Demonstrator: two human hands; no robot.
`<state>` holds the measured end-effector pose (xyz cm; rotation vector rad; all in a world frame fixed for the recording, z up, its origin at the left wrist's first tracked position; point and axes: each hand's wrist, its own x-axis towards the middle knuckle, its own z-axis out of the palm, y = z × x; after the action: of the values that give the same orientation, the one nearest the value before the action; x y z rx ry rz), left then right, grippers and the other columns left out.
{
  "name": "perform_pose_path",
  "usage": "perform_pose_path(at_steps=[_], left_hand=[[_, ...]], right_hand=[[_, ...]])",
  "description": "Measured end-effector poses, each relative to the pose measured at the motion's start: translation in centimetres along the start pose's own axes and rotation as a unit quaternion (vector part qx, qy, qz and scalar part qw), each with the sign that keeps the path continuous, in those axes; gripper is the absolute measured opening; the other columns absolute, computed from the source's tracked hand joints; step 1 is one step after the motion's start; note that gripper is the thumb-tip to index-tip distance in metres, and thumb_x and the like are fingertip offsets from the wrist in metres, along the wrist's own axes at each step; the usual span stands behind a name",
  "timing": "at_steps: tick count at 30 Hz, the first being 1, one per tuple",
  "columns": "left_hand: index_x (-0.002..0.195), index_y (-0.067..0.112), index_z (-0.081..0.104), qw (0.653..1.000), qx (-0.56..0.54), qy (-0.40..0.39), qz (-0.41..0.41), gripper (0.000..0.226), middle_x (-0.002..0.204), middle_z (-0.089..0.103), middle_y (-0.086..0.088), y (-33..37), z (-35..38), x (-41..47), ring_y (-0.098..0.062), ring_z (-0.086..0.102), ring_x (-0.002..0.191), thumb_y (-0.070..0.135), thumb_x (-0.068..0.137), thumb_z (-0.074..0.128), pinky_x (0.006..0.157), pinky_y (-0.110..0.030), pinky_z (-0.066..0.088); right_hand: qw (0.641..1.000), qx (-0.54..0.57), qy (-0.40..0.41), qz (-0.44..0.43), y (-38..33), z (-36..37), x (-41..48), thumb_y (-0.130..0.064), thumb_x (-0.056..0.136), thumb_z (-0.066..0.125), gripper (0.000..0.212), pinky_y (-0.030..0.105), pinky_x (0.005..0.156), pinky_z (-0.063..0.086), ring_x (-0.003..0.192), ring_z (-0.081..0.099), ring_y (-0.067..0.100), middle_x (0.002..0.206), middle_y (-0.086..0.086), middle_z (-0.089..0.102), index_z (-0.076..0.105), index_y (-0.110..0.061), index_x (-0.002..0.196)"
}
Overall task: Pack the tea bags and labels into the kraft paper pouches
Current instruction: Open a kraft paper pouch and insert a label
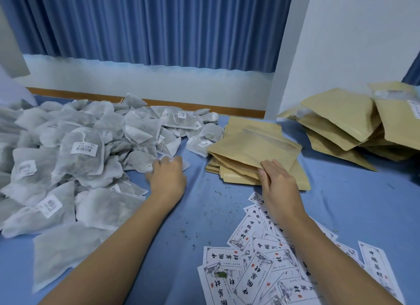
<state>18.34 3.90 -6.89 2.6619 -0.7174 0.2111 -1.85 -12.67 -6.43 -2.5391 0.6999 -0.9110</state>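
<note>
A big heap of grey-white tea bags [75, 150] covers the left of the blue surface. My left hand [167, 176] reaches to the heap's right edge and its fingers curl on a tea bag [169, 161] there. A stack of flat kraft paper pouches [254, 152] lies in the middle. My right hand [276, 178] pinches the near corner of the top pouch, thumb under it. White printed labels [261, 266] lie fanned out at the bottom right, partly under my right forearm.
A pile of filled kraft pouches [354, 125] sits at the far right by a white wall. Blue curtains [147, 25] hang behind the blue surface [193, 213], which has dark tea crumbs scattered on it.
</note>
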Motion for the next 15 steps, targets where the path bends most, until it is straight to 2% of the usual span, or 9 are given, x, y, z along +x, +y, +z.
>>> perform_pose_path(at_steps=[3, 6, 7, 8, 10, 11, 13, 15], left_hand=[[0.125, 0.017, 0.058, 0.979, -0.183, 0.063, 0.064, 0.044, 0.108, 0.067, -0.008, -0.2, 0.3, -0.2, -0.033, 0.06, 0.1, -0.001, 0.085, 0.05, 0.082, -0.04, 0.049], [0.134, 0.017, 0.053, 0.917, -0.338, 0.166, 0.128, 0.047, 0.109, 0.06, 0.008, 1.7, -0.2, -1.5, -0.012, 0.057, 0.094, 0.0, 0.091, 0.054, 0.081, -0.021, 0.041], [0.133, 0.015, 0.053, 0.897, -0.358, 0.193, 0.171, 0.048, 0.111, 0.061, 0.007, 2.4, -0.5, -1.9, -0.012, 0.057, 0.093, -0.002, 0.088, 0.057, 0.079, -0.018, 0.039], [0.129, 0.012, 0.056, 0.878, -0.366, 0.207, 0.228, 0.05, 0.114, 0.062, 0.004, 3.1, -0.7, -2.4, -0.014, 0.059, 0.097, -0.008, 0.083, 0.058, 0.081, -0.019, 0.041], [0.115, 0.005, 0.065, 0.851, -0.299, 0.24, 0.358, 0.049, 0.117, 0.065, -0.006, 4.3, -0.5, -3.2, -0.024, 0.06, 0.106, -0.014, 0.072, 0.053, 0.089, -0.032, 0.045], [0.107, 0.004, 0.069, 0.844, -0.233, 0.265, 0.405, 0.044, 0.113, 0.066, -0.009, 5.0, -0.2, -3.6, -0.028, 0.06, 0.103, -0.012, 0.07, 0.052, 0.085, -0.038, 0.045], [0.095, 0.007, 0.073, 0.842, -0.116, 0.274, 0.45, 0.032, 0.102, 0.066, -0.01, 5.9, 0.4, -4.2, -0.029, 0.058, 0.089, -0.01, 0.073, 0.058, 0.072, -0.038, 0.042], [0.094, 0.007, 0.071, 0.858, -0.053, 0.214, 0.465, 0.023, 0.1, 0.065, -0.011, 6.5, 1.0, -4.2, -0.03, 0.057, 0.084, -0.008, 0.076, 0.066, 0.067, -0.039, 0.044]], right_hand=[[1.0, 0.015, -0.004, 0.012, 0.2, 0.1, 0.0, -0.019, 0.107, 0.043, 0.022, 0.045, 0.106, 0.042, 0.122, 0.054, 0.029, 0.094, -0.002, 0.058, 0.061, -0.008, 0.103], [0.999, 0.02, 0.01, 0.023, 0.3, 0.3, 0.1, -0.021, 0.107, 0.042, 0.028, 0.042, 0.109, 0.042, 0.129, 0.053, 0.03, 0.11, 0.007, 0.066, 0.064, -0.006, 0.115], [0.999, 0.025, 0.021, 0.028, 0.2, 0.3, 0.1, -0.021, 0.107, 0.042, 0.029, 0.039, 0.11, 0.041, 0.13, 0.053, 0.028, 0.116, 0.007, 0.067, 0.065, -0.007, 0.119], [0.999, 0.031, 0.035, 0.025, 0.2, 0.3, 0.1, -0.02, 0.107, 0.043, 0.028, 0.035, 0.105, 0.043, 0.126, 0.056, 0.026, 0.114, 0.006, 0.068, 0.065, -0.008, 0.118], [0.998, 0.039, 0.055, 0.007, 0.3, 0.3, 0.1, -0.017, 0.107, 0.042, 0.022, 0.031, 0.085, 0.045, 0.101, 0.06, 0.027, 0.094, 0.002, 0.063, 0.063, -0.011, 0.104], [0.998, 0.041, 0.056, 0.003, 0.3, 0.4, 0.2, -0.016, 0.106, 0.042, 0.022, 0.033, 0.082, 0.045, 0.096, 0.06, 0.027, 0.092, 0.001, 0.062, 0.063, -0.011, 0.104], [0.997, 0.048, 0.063, 0.001, 0.4, 0.5, 0.3, -0.018, 0.107, 0.043, 0.025, 0.038, 0.092, 0.049, 0.105, 0.062, 0.026, 0.104, 0.004, 0.068, 0.066, -0.01, 0.113], [0.995, 0.058, 0.083, 0.0, 0.4, 0.5, 0.1, -0.021, 0.107, 0.045, 0.028, 0.029, 0.105, 0.045, 0.117, 0.061, 0.021, 0.119, 0.004, 0.069, 0.066, -0.012, 0.122]])
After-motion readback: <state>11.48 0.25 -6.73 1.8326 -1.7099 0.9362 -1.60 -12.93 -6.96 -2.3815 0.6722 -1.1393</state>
